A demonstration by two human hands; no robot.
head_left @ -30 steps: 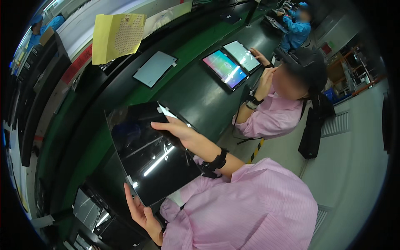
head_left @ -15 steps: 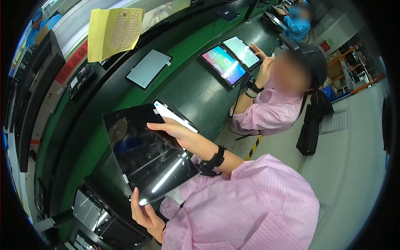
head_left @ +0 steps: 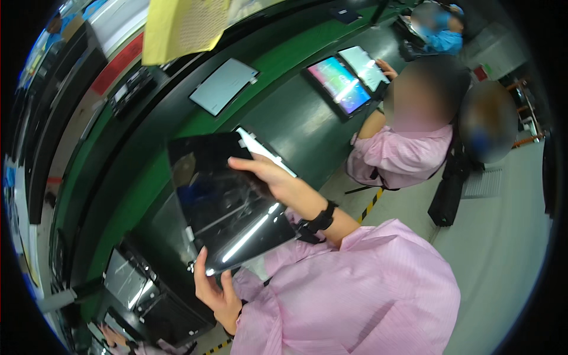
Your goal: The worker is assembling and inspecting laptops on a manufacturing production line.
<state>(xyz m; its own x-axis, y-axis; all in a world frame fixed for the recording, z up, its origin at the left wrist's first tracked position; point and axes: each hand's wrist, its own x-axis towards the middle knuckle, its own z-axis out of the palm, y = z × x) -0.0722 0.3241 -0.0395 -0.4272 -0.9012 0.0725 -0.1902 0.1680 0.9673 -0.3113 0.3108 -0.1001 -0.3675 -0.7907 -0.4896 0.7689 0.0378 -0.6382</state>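
Note:
A dark, glossy tablet screen panel (head_left: 222, 207) is held tilted in front of me, with bright light streaks reflected in it and small white tabs at its edges. My left hand (head_left: 218, 290) grips the near lower corner, thumb and fingers on either side. My right hand (head_left: 269, 174) holds the opposite edge, its thumb lying across the face and its other fingers mostly hidden behind. Just past that hand, a tablet with a lit white screen (head_left: 263, 151) lies partly covered by the panel.
On the green bench are a pale-screened tablet (head_left: 225, 86), a colourful tablet (head_left: 340, 83) and a white-screened one (head_left: 362, 66) beside a co-worker in pink (head_left: 402, 145). A yellow sheet (head_left: 183, 29) hangs at the top. More dark panels (head_left: 127, 278) stand lower left, near another person's hands (head_left: 112, 336).
The view has shifted, so most things sit further right. My grip on the panel looks the same. Another person's hands have come into view at the lower left, and another head behind the co-worker.

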